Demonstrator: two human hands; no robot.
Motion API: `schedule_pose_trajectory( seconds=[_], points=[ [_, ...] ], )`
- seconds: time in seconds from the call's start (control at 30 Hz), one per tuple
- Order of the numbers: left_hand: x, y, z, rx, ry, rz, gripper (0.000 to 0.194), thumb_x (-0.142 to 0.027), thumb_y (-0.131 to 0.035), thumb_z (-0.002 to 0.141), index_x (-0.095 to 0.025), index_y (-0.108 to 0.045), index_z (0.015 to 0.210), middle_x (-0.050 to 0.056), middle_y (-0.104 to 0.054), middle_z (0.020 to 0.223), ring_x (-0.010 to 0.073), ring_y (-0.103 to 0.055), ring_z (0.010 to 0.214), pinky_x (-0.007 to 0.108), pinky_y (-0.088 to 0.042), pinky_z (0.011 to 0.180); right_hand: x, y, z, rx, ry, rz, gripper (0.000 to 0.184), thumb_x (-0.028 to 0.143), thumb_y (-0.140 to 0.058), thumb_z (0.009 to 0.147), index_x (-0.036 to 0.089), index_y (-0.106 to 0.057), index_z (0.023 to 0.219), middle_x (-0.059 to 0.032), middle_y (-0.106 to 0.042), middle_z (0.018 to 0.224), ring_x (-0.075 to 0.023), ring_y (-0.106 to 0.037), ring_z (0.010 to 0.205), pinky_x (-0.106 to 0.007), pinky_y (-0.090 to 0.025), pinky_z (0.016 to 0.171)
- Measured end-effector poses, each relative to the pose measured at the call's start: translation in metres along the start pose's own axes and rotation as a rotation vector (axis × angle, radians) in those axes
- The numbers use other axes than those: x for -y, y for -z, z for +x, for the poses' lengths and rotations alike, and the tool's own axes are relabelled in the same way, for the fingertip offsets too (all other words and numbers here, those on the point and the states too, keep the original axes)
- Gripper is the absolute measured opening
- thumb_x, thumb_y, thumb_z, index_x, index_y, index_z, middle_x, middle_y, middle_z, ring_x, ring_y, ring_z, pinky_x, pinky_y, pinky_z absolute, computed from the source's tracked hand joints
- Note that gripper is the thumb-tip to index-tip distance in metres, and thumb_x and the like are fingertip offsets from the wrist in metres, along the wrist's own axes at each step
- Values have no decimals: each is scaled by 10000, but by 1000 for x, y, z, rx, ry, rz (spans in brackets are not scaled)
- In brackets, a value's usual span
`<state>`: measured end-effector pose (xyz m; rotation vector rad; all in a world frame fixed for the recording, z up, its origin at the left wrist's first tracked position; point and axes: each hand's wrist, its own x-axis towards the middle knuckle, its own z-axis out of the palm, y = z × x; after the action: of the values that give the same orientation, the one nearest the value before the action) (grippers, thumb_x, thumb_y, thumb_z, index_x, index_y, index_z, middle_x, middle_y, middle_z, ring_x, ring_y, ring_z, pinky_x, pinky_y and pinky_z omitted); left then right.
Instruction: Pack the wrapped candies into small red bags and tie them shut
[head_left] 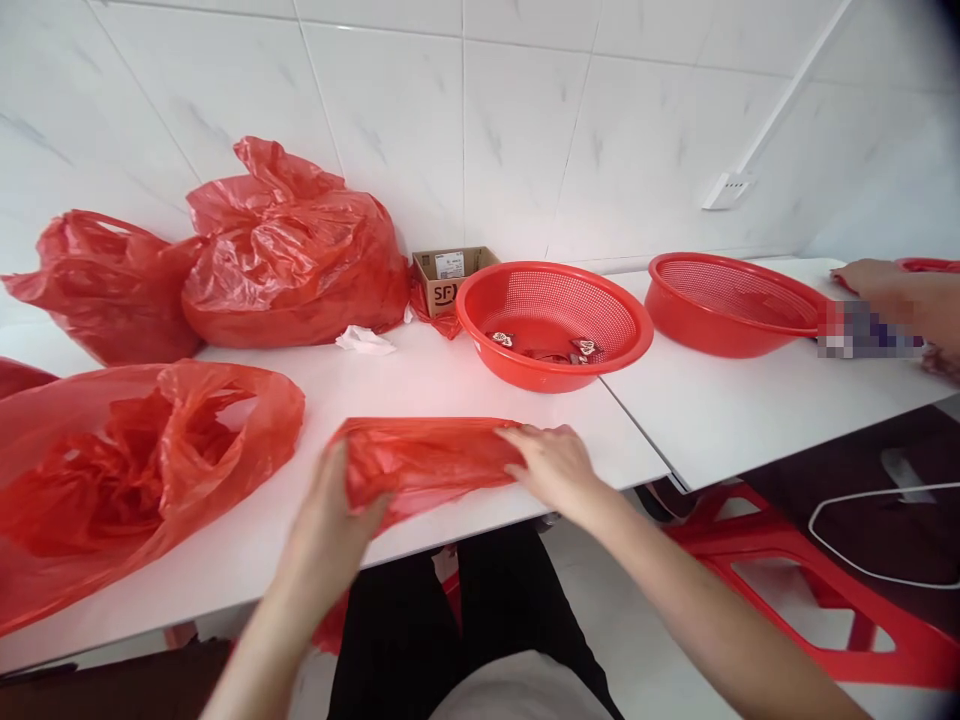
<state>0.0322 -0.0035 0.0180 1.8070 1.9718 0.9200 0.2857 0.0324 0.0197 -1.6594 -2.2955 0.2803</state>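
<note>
A red plastic bag (435,458) lies at the near edge of the white table, stretched sideways between my two hands. My left hand (337,510) grips its left end, thumb on the near side and the fingers partly hidden behind. At the other end my right hand (551,462) pinches the bag's right edge between thumb and fingers. Just beyond the bag stands a red plastic basket (555,375) with perforated walls; a few small dark pieces with pale butterfly shapes (587,349) lie in it.
Full red bags (300,260) stand against the tiled wall, and an open red bag (247,440) spreads at left. A small cardboard box (442,290) and crumpled tissue (365,340) sit behind. A second red basket (727,320) is at right, near another person's hand (885,285). A red stool (817,590) stands below.
</note>
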Motion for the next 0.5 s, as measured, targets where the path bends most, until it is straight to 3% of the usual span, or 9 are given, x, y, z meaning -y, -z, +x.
schedule_pose_trajectory(
  seconds=[0.1, 0.17, 0.23, 0.3, 0.4, 0.5],
  points=[
    [16, 14, 13, 44, 45, 120, 729, -423, -582, 811, -177, -354, 1458, 187, -337, 1532, 412, -394, 1368, 554, -349, 1087, -22, 27, -5, 119, -3, -33, 576, 188, -703, 769, 328, -600, 1318, -55, -742, 1101, -305, -705, 911, -482, -496, 849],
    [18, 13, 14, 130, 49, 113, 751, -398, -574, 813, -184, -313, 1484, 184, -367, 1511, 409, -419, 1352, 562, -349, 1084, -25, 51, -8, 148, 60, 100, 587, 236, -702, 780, 350, -576, 1342, -31, -750, 1071, -274, -704, 910, -424, -520, 817],
    [14, 9, 12, 222, 36, 52, 747, -415, -575, 818, -202, -323, 1488, 163, -390, 1502, 389, -413, 1364, 550, -343, 1095, -28, 72, -4, 68, 95, 274, 475, 319, -655, 835, 354, -600, 1306, -7, -751, 1043, -225, -703, 885, -364, -537, 775],
    [8, 4, 9, 294, 28, -22, 705, -477, -571, 832, -232, -385, 1467, 132, -408, 1505, 359, -391, 1387, 529, -327, 1117, -37, 85, 6, -122, 91, 305, 370, 364, -601, 881, 321, -640, 1247, -11, -733, 1098, -218, -686, 947, -365, -535, 803],
    [6, 2, 4, 300, -1, -98, 591, -545, -552, 850, -284, -523, 1379, 88, -478, 1471, 324, -421, 1376, 510, -324, 1128, -55, 89, 20, -276, 60, 38, 355, 301, -647, 852, 244, -674, 1201, -73, -704, 1175, -301, -640, 1069, -473, -486, 897],
    [16, 4, -1, 257, -88, -78, 460, -525, -555, 857, -327, -640, 1264, 46, -465, 1497, 318, -493, 1323, 473, -402, 1080, -60, 80, 20, -191, 83, -89, 297, 237, -623, 869, 240, -699, 1156, -79, -727, 1112, -310, -656, 1020, -488, -481, 879]
  ],
)
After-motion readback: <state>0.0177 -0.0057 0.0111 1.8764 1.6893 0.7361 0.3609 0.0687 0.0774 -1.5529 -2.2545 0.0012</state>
